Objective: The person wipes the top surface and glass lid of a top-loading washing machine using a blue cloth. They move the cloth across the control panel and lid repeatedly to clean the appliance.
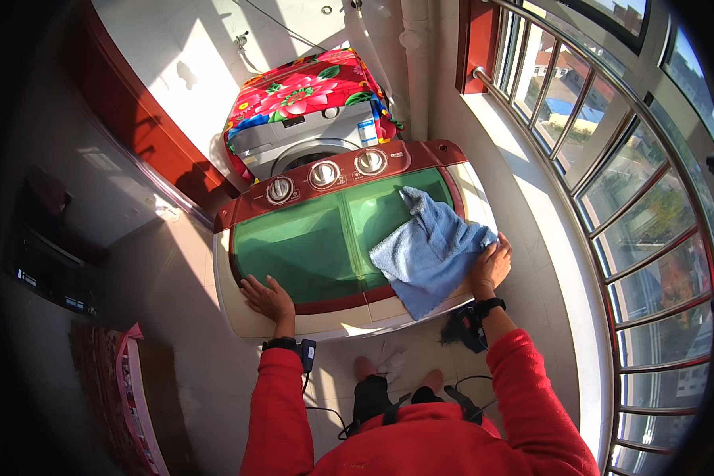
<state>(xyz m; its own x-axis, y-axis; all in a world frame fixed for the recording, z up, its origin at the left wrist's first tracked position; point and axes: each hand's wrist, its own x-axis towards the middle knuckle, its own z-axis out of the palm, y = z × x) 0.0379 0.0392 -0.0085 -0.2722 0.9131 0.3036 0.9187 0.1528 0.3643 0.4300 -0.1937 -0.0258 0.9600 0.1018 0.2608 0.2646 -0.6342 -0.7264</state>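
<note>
A twin-tub washing machine (401, 312) stands right in front of me, with a cream body, a maroon control panel and two green see-through lids. My left hand (269, 299) lies flat with fingers spread on its front left corner, touching the left lid (291, 250) and holding nothing. Over the right lid (372, 208) and the front rim a blue terry cloth (425, 253) is spread in loose folds. At the machine's right edge, my right hand (492, 265) grips the cloth's right end; the thumb side is partly hidden.
Behind stands a front-loading washing machine (262, 146) under a red floral cover (297, 89). Metal window bars (648, 226) and a white sill (526, 172) line the right. A red door frame (149, 119) is at left. Dark cables (327, 409) hang near my legs.
</note>
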